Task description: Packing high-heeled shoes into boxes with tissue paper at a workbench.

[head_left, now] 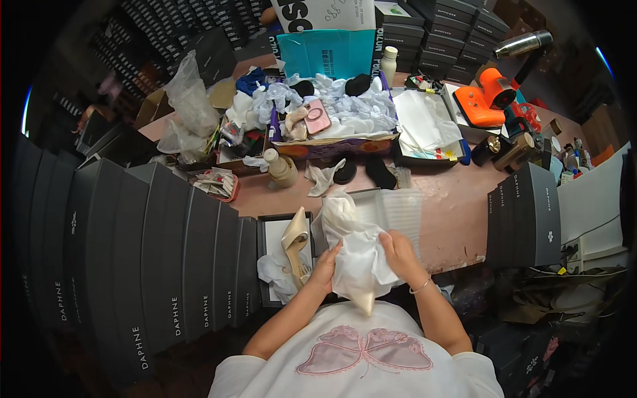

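Observation:
Close to my body, a cream pointed-toe shoe (364, 302) is wrapped in white tissue paper (358, 255); only its toe pokes out at the bottom. My left hand (325, 266) is closed on the wrapped shoe's left side. On the other side my right hand (402, 256) grips the paper with its thumb on top. To the left, a second cream heeled shoe (293, 245) lies in an open shoebox (271, 232) with crumpled tissue (275, 274) beside it. Behind my hands are a grey box part (365, 199) and a translucent ribbed sheet (403, 212).
Dark shoebox stacks stand left (152, 245) and right (527, 212). Beyond my hands are a carton (332, 147) of crumpled tissue with a pink phone (318, 116), a beige bottle (281, 169), black pads (379, 174), a paper tray (424, 119) and an orange device (483, 99).

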`<state>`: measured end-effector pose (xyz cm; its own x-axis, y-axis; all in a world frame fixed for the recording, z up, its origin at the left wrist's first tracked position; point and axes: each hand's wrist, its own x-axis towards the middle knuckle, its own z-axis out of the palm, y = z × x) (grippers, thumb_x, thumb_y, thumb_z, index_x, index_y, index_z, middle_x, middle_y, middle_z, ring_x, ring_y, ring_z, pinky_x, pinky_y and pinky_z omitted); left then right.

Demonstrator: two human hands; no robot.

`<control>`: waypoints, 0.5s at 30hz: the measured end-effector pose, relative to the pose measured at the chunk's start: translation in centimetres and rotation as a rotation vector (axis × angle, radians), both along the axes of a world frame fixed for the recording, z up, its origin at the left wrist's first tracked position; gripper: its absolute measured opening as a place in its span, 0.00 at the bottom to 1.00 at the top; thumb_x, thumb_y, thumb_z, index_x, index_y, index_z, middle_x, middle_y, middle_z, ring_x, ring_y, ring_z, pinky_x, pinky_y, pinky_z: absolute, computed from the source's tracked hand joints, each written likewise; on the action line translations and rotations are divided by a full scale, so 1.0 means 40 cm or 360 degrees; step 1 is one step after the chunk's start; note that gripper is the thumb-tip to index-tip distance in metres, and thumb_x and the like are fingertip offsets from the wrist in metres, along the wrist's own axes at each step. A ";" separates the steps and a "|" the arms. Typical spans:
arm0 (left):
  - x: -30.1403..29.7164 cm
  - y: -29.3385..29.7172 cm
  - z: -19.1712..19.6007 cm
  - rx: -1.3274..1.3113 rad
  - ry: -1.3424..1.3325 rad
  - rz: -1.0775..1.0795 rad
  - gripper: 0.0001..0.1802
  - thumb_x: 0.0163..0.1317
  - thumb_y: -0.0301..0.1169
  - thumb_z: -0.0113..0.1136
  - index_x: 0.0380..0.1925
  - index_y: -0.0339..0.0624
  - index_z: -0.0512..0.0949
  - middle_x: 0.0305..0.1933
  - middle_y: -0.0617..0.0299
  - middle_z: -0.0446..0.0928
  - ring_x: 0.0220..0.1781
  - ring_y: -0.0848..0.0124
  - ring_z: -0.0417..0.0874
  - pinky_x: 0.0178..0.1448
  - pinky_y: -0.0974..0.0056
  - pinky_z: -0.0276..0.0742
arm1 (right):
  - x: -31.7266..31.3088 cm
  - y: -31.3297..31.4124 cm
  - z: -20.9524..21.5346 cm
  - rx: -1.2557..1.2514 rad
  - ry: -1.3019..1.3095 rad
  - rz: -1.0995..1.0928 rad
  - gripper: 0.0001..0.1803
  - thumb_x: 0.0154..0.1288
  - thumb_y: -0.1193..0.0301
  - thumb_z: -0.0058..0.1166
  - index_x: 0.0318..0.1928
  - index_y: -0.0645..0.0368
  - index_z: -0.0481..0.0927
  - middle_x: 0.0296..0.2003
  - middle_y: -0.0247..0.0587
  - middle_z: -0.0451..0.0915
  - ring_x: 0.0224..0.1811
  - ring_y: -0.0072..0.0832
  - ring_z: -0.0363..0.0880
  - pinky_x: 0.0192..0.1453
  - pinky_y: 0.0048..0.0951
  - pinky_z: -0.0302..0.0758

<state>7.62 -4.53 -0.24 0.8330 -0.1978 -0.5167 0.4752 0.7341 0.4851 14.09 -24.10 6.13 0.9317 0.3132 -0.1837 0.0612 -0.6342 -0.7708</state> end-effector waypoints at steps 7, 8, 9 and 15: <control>-0.033 0.102 -0.031 -0.0017 0.0150 0.0370 0.28 0.63 0.45 0.53 0.59 0.40 0.67 0.56 0.53 0.75 0.55 0.63 0.79 0.59 0.55 0.76 | -0.129 0.011 0.172 0.0349 0.0448 0.0497 0.15 0.72 0.67 0.41 0.41 0.66 0.78 0.32 0.44 0.81 0.34 0.24 0.81 0.38 0.24 0.77; -0.026 0.100 -0.008 0.0177 0.0182 0.0402 0.28 0.63 0.45 0.54 0.58 0.41 0.68 0.55 0.54 0.76 0.54 0.63 0.79 0.59 0.55 0.76 | -0.152 0.028 0.126 0.0121 0.0117 0.0601 0.16 0.72 0.66 0.42 0.47 0.65 0.77 0.33 0.45 0.81 0.34 0.25 0.81 0.40 0.25 0.78; -0.020 0.093 0.021 0.0274 0.0108 0.0463 0.26 0.62 0.44 0.54 0.56 0.40 0.69 0.53 0.54 0.76 0.53 0.63 0.80 0.58 0.56 0.77 | -0.153 0.042 0.086 0.0243 0.0311 0.0458 0.16 0.72 0.65 0.42 0.50 0.63 0.74 0.33 0.45 0.81 0.36 0.27 0.82 0.40 0.26 0.78; -0.005 0.142 0.022 0.0028 0.0092 0.0597 0.22 0.60 0.38 0.57 0.52 0.39 0.73 0.48 0.58 0.78 0.48 0.64 0.81 0.53 0.59 0.79 | -0.204 0.041 0.045 0.1487 0.1446 -0.0510 0.16 0.75 0.63 0.38 0.53 0.62 0.70 0.35 0.42 0.80 0.35 0.27 0.81 0.40 0.27 0.78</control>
<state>7.44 1.16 0.62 0.8152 0.1243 -0.5656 0.2022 0.8541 0.4791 5.94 -22.45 7.94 0.6499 0.4524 -0.6107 -0.7509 0.2584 -0.6077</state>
